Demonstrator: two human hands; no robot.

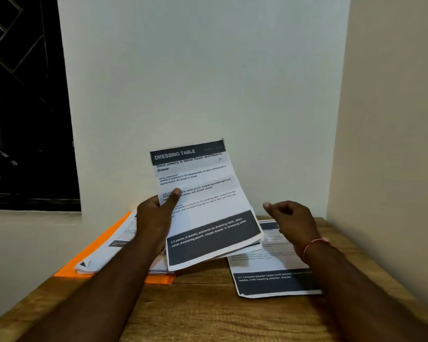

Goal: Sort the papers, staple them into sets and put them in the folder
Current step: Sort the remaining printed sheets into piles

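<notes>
My left hand grips a stack of printed papers headed "DRESSING TABLE", thumb on the front, lifting it tilted above the table. My right hand hovers to the right of that stack with fingers loosely curled and holds nothing. Below it a printed sheet with a dark footer lies flat on the wooden table. An orange folder lies at the left under my left forearm, with another pile of papers resting on it. No stapler is visible.
A white wall rises right behind the table and a cream wall closes the right side. A dark window with a grille is at the far left. The table's front part shows bare wood between my forearms.
</notes>
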